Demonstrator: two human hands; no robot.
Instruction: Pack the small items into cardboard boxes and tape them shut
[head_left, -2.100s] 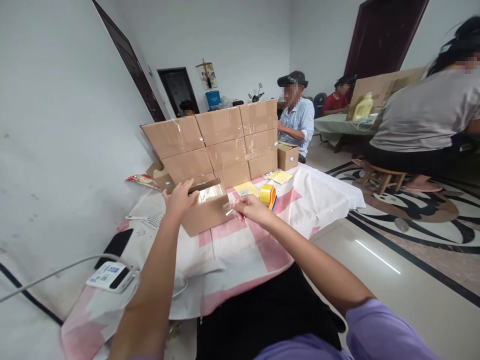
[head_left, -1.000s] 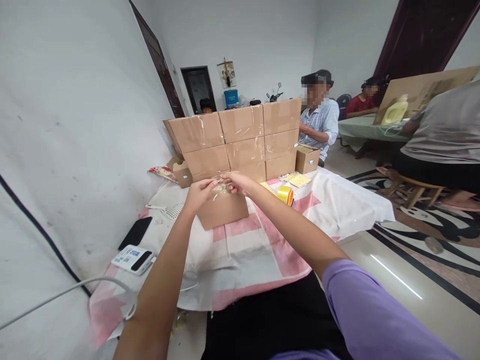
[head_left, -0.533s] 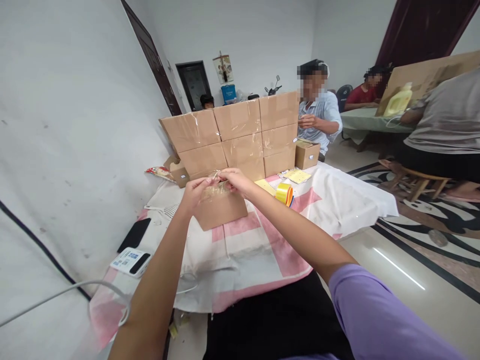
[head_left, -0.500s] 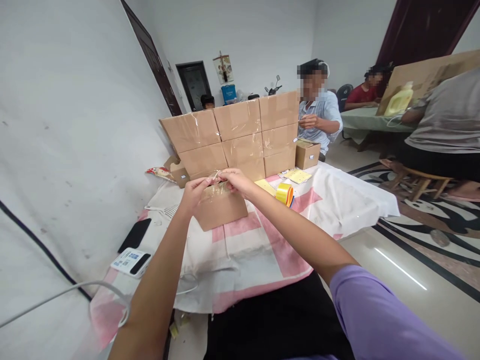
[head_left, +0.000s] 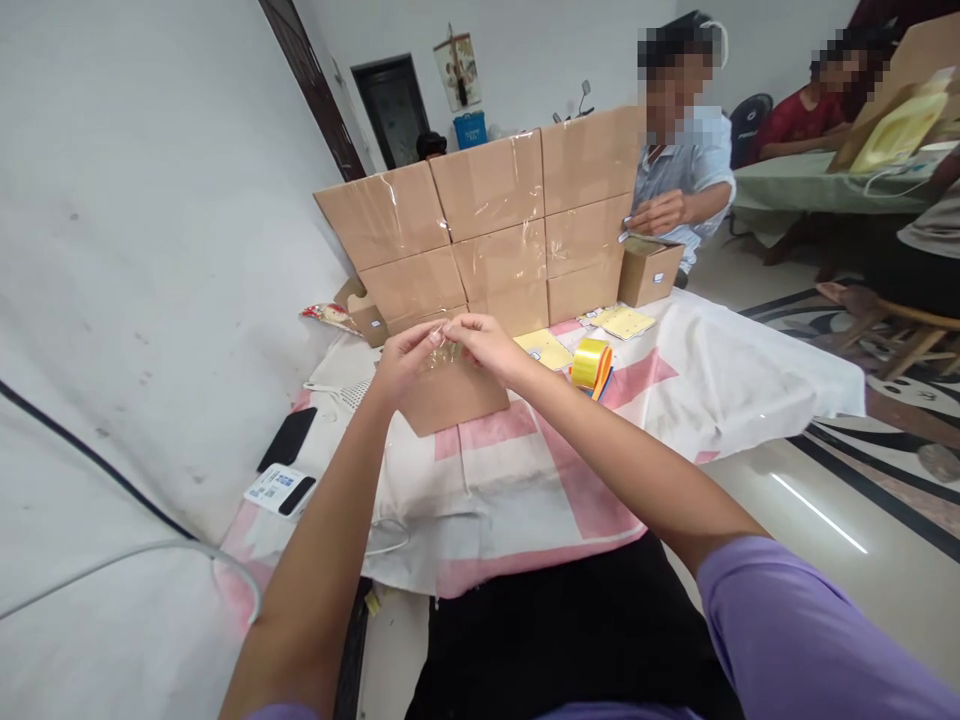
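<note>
My left hand [head_left: 409, 362] and my right hand [head_left: 484, 343] meet over the top of a small cardboard box [head_left: 459, 398]. Both are closed, fingertips pinched close together on something small and pale that I cannot make out. Shiny clear tape shows on the box just beneath the fingers. Right behind stands a wall of taped cardboard boxes [head_left: 499, 255]. To the right of my right hand lie a yellow roll of tape [head_left: 591, 362] and yellow cards [head_left: 622, 322].
The table has a white and pink cloth [head_left: 495, 500]. At left are a black phone-like slab [head_left: 287, 440], a white device [head_left: 279, 490] and a cable [head_left: 187, 545]. A small box [head_left: 651, 272] stands at right, near a co-worker's hand [head_left: 661, 212]. Other people sit farther back.
The view has shifted, so the boxes sit higher. My hands stay together over the small box, fingers slightly repositioned. The co-worker's hand has lowered toward the small box at right.
</note>
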